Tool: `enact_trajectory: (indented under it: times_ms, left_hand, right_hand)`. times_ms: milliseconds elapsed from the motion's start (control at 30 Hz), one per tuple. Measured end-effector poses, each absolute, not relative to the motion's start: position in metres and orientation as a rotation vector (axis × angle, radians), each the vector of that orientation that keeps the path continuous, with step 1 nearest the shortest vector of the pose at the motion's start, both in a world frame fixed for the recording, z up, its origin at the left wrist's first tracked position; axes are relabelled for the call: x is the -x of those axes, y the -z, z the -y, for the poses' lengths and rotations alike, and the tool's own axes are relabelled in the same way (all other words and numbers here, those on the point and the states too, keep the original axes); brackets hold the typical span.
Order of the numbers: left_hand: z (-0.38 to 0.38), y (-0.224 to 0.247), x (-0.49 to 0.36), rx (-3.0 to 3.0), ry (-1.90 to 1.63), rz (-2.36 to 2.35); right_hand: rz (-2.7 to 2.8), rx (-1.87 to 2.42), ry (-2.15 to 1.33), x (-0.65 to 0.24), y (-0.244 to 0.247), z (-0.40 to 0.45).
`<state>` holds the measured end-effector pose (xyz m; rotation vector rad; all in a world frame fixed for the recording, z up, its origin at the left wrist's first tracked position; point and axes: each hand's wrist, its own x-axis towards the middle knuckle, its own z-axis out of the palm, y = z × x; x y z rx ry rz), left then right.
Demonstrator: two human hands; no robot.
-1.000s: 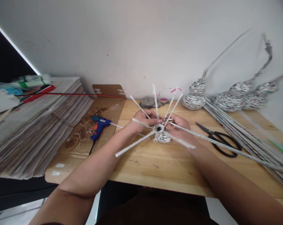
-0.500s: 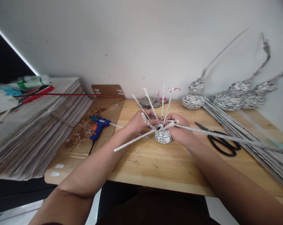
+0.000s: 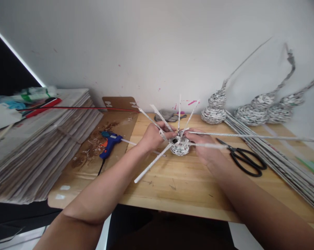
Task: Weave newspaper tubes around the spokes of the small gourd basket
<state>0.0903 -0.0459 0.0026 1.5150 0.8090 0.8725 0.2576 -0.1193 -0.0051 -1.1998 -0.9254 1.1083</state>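
Probably light, dry and non-slip: one small, round, grey-white body of woven newsprint rolls, judged firm at the weave but liable to crease at its thin, white rolled-paper spokes; best held by the rim or rounded wall, not the spoke tips. Location: between both hands, over the middle of the pale wooden counter; whether it rests there cannot be told. Left hand: fingers clamped on the body's far-left rim, among spoke bases. Right hand: fingers pinched at the right rim, on a long, thin, pale rolled-paper strand running off rightward. Appearance: layered rows, dark printed flecks, dark round opening at top, spokes splayed outward, the right-hand one blurred.
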Motion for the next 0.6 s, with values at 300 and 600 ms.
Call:
enact_trajectory:
  times_ms: [300,600]
  left_hand:
    - [0.044,0.000,-0.090,-1.529,-0.813,-0.836]
    - [0.051,-0.010,-0.091,-1.435,-0.618,-0.861]
  right_hand:
    - [0.907,1.191,-1.133,-0.257,0.011,0.120]
    - [0.993,1.324,-0.992,-0.254,0.004,0.125]
